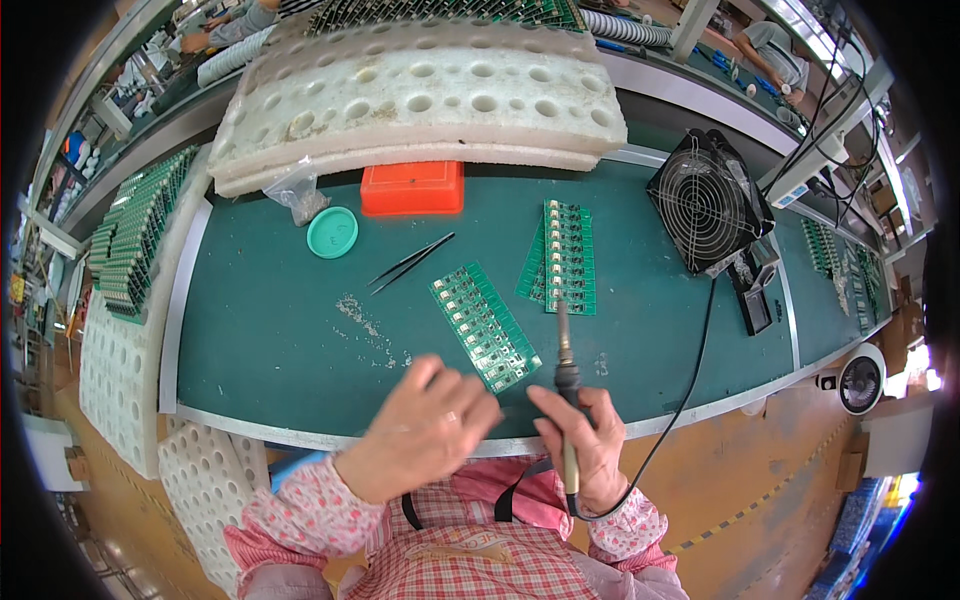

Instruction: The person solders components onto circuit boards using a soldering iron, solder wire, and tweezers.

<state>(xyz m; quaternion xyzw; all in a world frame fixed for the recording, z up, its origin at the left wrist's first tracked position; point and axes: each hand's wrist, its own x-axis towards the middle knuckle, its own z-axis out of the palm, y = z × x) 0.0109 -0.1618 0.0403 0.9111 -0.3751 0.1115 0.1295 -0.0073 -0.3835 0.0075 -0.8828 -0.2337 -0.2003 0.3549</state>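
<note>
My right hand [592, 445] is closed round the handle of a soldering iron [568, 375], whose metal tip points away from me toward the lower end of a stack of green circuit board panels [570, 255]. Its black cord runs off to the right. My left hand [430, 425] hovers over the near edge of the bench with its fingers curled in; whatever they may hold is hidden. Just beyond it lies another green board panel [485, 328] with rows of small parts, set at a slant. Dark tweezers [412, 262] rest farther off on the green mat.
Small pale bits [362, 318] are scattered left of the slanted panel. Behind stand a green lid [332, 232], a plastic bag [298, 192], a red box [412, 188] and white foam blocks [420, 100]. A black fan [705, 200] stands right. Foam holding boards [145, 230] borders the left.
</note>
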